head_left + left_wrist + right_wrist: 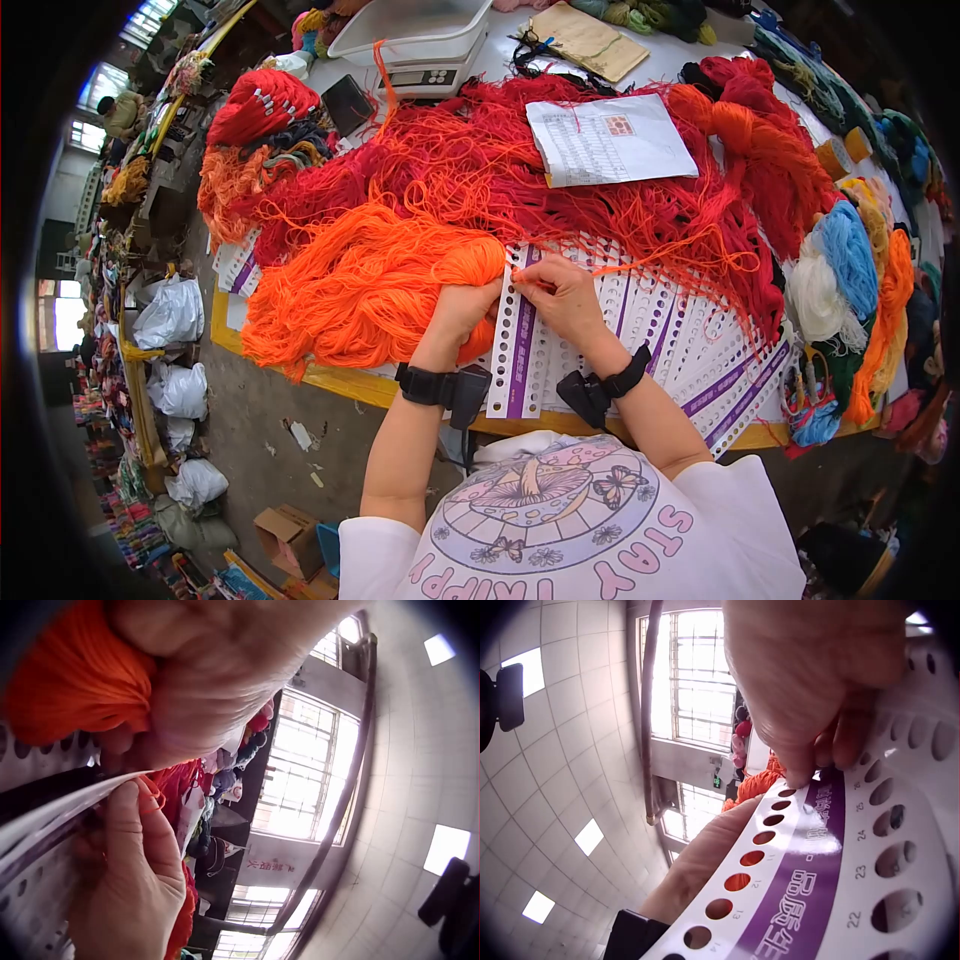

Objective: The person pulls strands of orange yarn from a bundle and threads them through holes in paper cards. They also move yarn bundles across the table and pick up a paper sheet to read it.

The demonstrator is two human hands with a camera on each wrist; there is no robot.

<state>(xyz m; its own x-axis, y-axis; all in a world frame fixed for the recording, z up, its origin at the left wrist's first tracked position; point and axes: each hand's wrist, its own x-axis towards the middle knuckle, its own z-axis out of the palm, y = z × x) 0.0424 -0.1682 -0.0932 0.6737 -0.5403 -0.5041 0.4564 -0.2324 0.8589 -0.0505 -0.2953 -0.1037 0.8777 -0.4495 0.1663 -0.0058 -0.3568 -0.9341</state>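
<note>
My left hand (466,310) grips the gathered end of a bright orange skein of thread (350,285), and in the left wrist view the bunched strands (82,682) bulge out beside the palm. Next to it stands a long white card (517,365) with a purple band and numbered holes down both edges. At the card's top end, my right hand (568,300) pinches a thin orange thread (156,791) between thumb and fingers. Orange shows through several holes of the card (802,859) in the right wrist view. Part of my left hand is hidden behind the card there.
More punched cards (660,330) lie fanned along the table's front right. Red and orange threads (450,150) heap behind my hands, with a printed sheet (610,140) on top. A scale (425,75) stands at the back; blue and white skeins (845,265) hang at the right edge.
</note>
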